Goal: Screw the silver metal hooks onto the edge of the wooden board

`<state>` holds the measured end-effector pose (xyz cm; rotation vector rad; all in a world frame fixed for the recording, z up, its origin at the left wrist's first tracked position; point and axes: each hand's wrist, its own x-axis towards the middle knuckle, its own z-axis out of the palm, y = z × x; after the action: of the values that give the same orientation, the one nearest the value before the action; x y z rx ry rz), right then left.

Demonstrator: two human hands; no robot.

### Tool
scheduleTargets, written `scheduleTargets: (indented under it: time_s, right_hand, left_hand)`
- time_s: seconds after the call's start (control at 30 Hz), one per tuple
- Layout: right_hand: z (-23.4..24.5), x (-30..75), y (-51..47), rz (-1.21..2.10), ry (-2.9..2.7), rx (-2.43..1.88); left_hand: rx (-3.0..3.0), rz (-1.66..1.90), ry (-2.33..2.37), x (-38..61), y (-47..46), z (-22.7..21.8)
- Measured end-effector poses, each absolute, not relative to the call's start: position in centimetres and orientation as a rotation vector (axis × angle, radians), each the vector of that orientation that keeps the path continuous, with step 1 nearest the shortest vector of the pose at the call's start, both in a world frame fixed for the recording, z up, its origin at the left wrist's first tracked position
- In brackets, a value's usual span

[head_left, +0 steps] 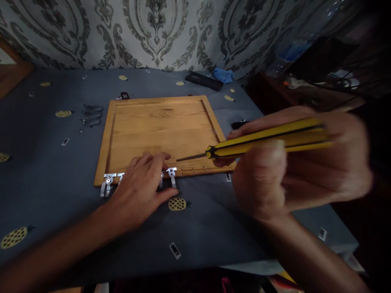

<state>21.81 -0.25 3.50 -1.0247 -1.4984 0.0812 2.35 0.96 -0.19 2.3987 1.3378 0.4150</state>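
Note:
A wooden board (159, 130) with a raised frame lies flat on the blue patterned cloth (45, 162). Silver metal hooks (107, 183) are fixed along its near edge. My left hand (140, 185) rests palm down on that edge, fingers spread over the middle hooks, beside another hook (172, 176). My right hand (293, 162) is raised close to the camera and blurred, closed around a yellow and black screwdriver (269, 140). Its dark tip points left, over the board's near right part, close to a row of small holes (195, 167).
Loose dark metal hooks (91, 114) lie on the cloth left of the board. A black remote-like object (204, 80) and a blue cloth (222, 75) sit at the far edge by the patterned wall. A dark cluttered side table (305, 89) stands to the right.

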Motion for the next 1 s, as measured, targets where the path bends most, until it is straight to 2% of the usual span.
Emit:
scheduleTargets:
  time_s: [0.3, 0.77, 1.0]
  right_hand:
    - [1.7, 21.1, 0.8, 0.361, -1.602, -0.981]
    - [1.1, 21.3, 1.4, 0.303, -1.699, -0.891]
    - [2.3, 21.9, 1.7, 0.612, -1.753, -0.827]
  left_hand:
    - [2.384, 0.415, 1.354, 2.6, 1.0, 0.0]
    - [2.386, 0.424, 1.350, 2.6, 1.0, -0.1]
    - [2.374, 0.401, 1.339, 2.6, 1.0, 0.0]
